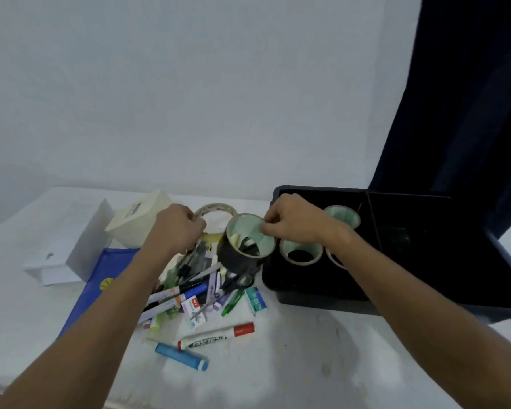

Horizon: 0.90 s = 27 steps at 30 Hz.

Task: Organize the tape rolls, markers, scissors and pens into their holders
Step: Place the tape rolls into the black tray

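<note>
Two hands at work: my right hand [292, 221] pinches the far rim of the dark tape roll [245, 246], tilted beside the black tray [307, 293] on its right; left hand [179, 224] closed on the pale roll [216, 211] behind.

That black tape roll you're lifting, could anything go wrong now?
Maybe. The right hand pinches the black tape roll only by its rim, so it might slip and fall onto the pile of pens and markers below it. The black tray already holds other tape rolls close by, so setting this one down could bump them. The left hand is closed near the thin clear roll; lifting it could drag pens off the pile.
</note>
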Motion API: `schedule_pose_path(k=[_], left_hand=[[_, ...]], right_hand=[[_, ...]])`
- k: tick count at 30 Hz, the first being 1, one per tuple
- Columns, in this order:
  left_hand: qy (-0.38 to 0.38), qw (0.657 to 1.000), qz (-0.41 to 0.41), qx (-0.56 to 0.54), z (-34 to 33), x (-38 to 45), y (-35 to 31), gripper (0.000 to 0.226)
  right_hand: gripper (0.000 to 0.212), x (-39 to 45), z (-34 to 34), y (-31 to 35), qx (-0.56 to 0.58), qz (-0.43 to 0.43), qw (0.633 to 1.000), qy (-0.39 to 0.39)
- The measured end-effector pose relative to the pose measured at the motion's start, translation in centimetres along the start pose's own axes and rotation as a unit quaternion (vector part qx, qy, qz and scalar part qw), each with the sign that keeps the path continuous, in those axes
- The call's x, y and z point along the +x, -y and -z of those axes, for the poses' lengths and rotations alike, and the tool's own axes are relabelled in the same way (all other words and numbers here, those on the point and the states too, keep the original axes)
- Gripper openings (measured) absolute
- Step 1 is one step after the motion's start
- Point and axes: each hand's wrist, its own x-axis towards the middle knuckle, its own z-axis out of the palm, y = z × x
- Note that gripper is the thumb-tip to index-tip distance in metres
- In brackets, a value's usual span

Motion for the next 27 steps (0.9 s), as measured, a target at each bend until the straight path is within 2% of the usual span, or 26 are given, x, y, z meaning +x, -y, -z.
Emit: schedule_pose_path(k=[5, 9, 12, 17, 21, 27], left_hand=[[-0.022, 0.997, -0.029, -0.075, 0.6, 0.9, -5.8, 0.028], [0.026, 0.995, -0.059, -0.077, -2.0, 1.0, -10.1, 0.026], [0.065, 0.993, -0.077, -0.069, -4.2, 0.8, -12.0, 0.027], [0.088, 0.991, -0.095, -0.045, -6.3, 0.9, -13.2, 0.020], [0.067, 0.991, -0.095, -0.061, -6.5, 1.5, -13.6, 0.012], [0.074, 0.988, -0.096, -0.092, -6.6, 1.9, -14.4, 0.017]], right_hand=[[0.022, -1.7, 4.6, -4.9, 0.024, -0.136, 0.989, -0.058], [0.022, -3.4, 6.3, -9.9, -0.013, -0.264, 0.959, -0.102], [0.016, -4.6, 6.5, -11.9, -0.038, -0.318, 0.941, -0.107], [0.007, -4.9, 5.7, -12.8, -0.073, -0.329, 0.936, -0.106], [0.012, -4.2, 4.4, -12.8, -0.064, -0.317, 0.941, -0.101], [0.021, -2.8, 3.5, -12.4, 0.015, -0.293, 0.948, -0.125]])
